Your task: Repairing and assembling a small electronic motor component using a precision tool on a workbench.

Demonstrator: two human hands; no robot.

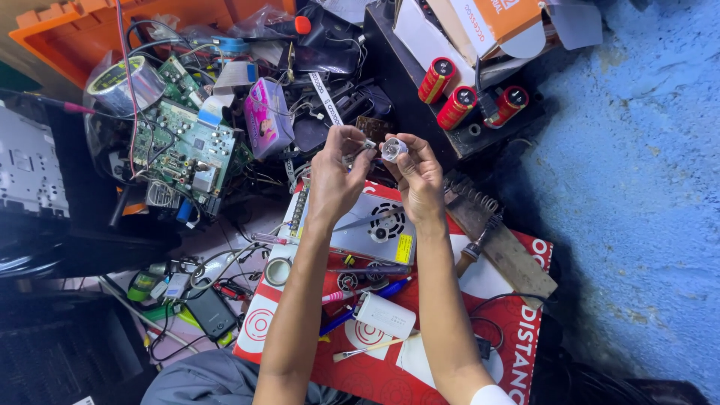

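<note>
My right hand pinches a small white round part with a shiny centre, held up in front of me. My left hand grips a thin metal tool whose tip reaches toward that part. Both hands hover above a grey metal power supply box with a round fan grille, which lies on a red and white printed sheet.
A green circuit board, a tape roll and a pink packet lie at the upper left. Three red capacitors stand on a black box. A soldering iron stand, a white adapter and a phone lie nearby. A blue wall is at right.
</note>
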